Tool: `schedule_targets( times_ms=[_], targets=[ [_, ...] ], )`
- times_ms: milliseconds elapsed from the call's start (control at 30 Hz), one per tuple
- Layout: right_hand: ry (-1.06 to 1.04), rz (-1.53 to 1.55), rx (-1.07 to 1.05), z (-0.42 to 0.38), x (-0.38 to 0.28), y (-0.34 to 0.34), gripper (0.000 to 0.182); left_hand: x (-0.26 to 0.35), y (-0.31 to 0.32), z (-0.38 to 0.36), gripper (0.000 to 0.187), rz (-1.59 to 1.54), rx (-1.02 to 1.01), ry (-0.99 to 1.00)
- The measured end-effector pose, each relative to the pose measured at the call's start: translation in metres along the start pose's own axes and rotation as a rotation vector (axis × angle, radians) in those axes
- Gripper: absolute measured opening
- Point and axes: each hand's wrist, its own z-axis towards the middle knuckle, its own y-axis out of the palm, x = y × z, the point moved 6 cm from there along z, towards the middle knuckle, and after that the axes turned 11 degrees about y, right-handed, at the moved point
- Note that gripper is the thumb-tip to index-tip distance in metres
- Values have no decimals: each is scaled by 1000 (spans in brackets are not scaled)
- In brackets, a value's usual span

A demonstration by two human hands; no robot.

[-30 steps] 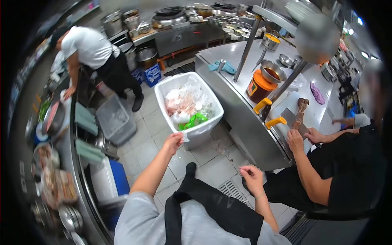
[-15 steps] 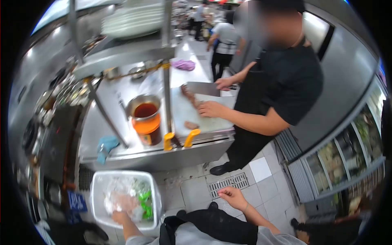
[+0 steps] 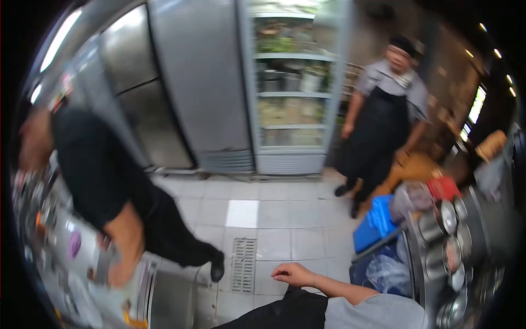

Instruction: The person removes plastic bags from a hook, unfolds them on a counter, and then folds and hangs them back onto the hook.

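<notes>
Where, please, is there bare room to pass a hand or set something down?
Bare pale floor tiles lie between the slotted floor drain, the right hand and the glass-fronted fridge. Round steel pots crowd the far right; the left steel worktop is too blurred to judge.

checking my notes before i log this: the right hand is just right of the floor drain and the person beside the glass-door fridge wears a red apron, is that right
The apron is wrong: the head view shows it is black, on the person beside the glass-door fridge. The right hand is indeed just right of the floor drain.
</notes>
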Motion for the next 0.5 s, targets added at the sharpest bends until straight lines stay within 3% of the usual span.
schedule_targets(
  times_ms=[200, 333, 500],
  targets=[
    [135, 366, 433, -24, 108, -175, 13, 231, 166, -5, 39, -250, -493, 319],
    [241, 379, 754, -53, 141, -250, 10, 326, 252, -39, 40, -286, -820, 427],
    [286, 418, 929, -50, 186, -309, 10, 402, 366, -66, 42, -189, -1174, 561]
  ],
)
